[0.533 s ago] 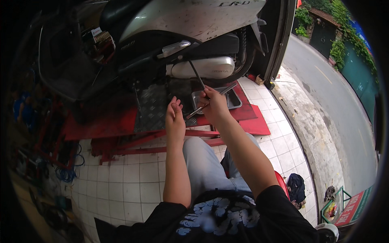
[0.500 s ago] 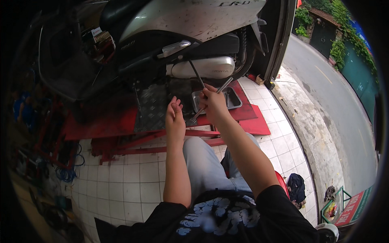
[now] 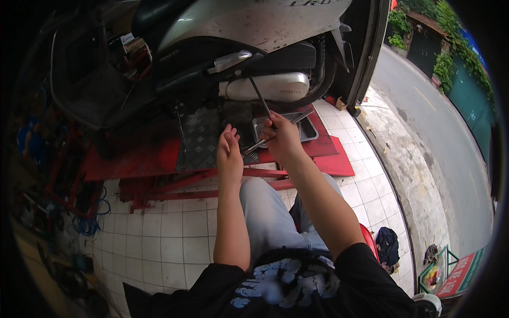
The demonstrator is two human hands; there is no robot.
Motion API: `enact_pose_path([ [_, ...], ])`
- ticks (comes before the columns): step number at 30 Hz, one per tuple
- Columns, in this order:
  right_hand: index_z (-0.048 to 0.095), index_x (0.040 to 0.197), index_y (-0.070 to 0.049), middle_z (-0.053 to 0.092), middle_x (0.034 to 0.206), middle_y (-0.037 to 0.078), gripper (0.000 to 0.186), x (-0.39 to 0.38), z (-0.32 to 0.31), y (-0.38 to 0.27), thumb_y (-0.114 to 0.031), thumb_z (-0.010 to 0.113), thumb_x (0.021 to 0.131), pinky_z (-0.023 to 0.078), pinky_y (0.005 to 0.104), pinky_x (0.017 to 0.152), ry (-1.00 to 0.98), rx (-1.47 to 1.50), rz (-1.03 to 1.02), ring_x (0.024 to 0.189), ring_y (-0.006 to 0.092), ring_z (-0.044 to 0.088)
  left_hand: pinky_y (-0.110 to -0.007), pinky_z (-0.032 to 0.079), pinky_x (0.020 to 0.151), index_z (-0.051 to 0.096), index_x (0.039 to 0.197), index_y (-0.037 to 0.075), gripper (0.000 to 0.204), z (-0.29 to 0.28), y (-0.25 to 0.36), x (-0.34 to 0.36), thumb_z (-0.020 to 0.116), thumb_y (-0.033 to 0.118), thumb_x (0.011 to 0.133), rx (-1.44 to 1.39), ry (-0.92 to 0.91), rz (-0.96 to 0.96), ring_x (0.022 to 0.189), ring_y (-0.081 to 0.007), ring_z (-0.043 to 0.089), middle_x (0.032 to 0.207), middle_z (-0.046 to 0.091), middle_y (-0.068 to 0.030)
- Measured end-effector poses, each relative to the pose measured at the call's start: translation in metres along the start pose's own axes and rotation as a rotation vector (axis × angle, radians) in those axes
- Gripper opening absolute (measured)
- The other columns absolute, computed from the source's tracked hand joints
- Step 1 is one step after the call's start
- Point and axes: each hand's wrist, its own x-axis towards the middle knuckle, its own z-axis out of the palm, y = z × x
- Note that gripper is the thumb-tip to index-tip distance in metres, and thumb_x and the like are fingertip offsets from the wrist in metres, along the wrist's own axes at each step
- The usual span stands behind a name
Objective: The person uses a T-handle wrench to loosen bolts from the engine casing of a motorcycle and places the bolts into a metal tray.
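Observation:
My right hand (image 3: pixel 281 137) is closed around a slim metal rod tool (image 3: pixel 303 115), which slants down to the left. Its lower tip reaches close to my left hand; in the earlier frame that tip looks pronged. A thin black tube or bar (image 3: pixel 258 94) runs from the scooter's side down to my right fingertips; I cannot tell whether they grip it. My left hand (image 3: pixel 230 148) is raised beside the tool tip, fingers up and loosely apart, with nothing visible in it. Beyond both hands stands the scooter (image 3: pixel 254 26), its silver engine cover (image 3: pixel 265 88) nearest them.
A metal tray (image 3: pixel 309 131) lies behind my right hand on the red lift platform (image 3: pixel 154 153) with its dark tread plate (image 3: pixel 199 140). Blue hose (image 3: pixel 86 225) coils on the tiled floor at left. A dark cloth (image 3: pixel 387 246) lies at right, near the road (image 3: pixel 413 100).
The metal tool has tilted flatter in my right hand, its upper end swinging down to the right. My right hand has shifted slightly rightward. The left hand stays nearly in place.

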Motion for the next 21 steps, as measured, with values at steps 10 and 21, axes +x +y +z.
enact_pose_path([
  [10,0.046,0.137,0.002,0.061,0.08,0.011,0.045,-0.019,-0.001,0.008,-0.007,0.053,0.093,0.046,0.0338,0.059,0.091,-1.234,-0.306,0.064,0.0184,0.059,-0.042,0.034,0.111,0.034,0.149,0.002,0.082,0.001,-0.001,0.0,0.029,0.066,0.098,-0.006,-0.006,-0.001,0.136,-0.0281,0.044,0.148,0.044,-0.0199],
  [21,0.047,0.101,-0.004,0.05,0.078,0.003,0.006,-0.007,0.009,-0.008,-0.006,0.041,0.1,0.035,0.0281,0.06,-0.024,0.173,0.088,0.061,0.011,0.037,-0.042,0.033,0.111,0.034,0.149,0.003,0.081,0.001,-0.003,0.0,0.03,0.067,0.098,0.003,0.004,0.006,0.135,-0.0285,0.045,0.148,0.044,-0.0201],
])
